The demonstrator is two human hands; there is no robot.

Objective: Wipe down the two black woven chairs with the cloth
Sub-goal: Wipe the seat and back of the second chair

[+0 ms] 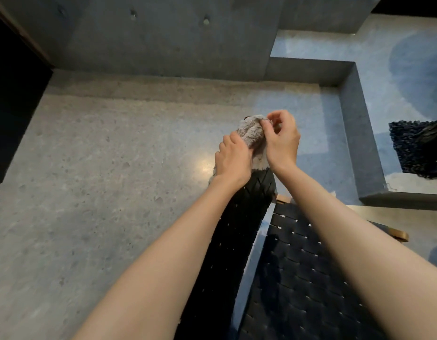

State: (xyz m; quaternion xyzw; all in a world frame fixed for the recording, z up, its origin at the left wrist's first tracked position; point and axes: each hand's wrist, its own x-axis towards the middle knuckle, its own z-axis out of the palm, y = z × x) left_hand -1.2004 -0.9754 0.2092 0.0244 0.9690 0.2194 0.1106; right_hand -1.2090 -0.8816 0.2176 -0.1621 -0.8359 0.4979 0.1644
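A black woven chair stands below me, its backrest (239, 231) running up the middle of the view and its seat (300, 271) at the lower right. A grey fluffy cloth (252, 134) is bunched over the far top end of the backrest. My left hand (233, 159) grips the cloth from the left side. My right hand (282, 138) pinches its upper edge with curled fingers. A second black woven piece (418, 149) shows at the right edge, partly cut off.
The chair stands on a grey speckled stone floor (102, 180). A concrete wall (163, 35) rises behind it, and a raised concrete ledge (359, 133) runs along the right. A wooden armrest tip (400, 235) juts out at the right.
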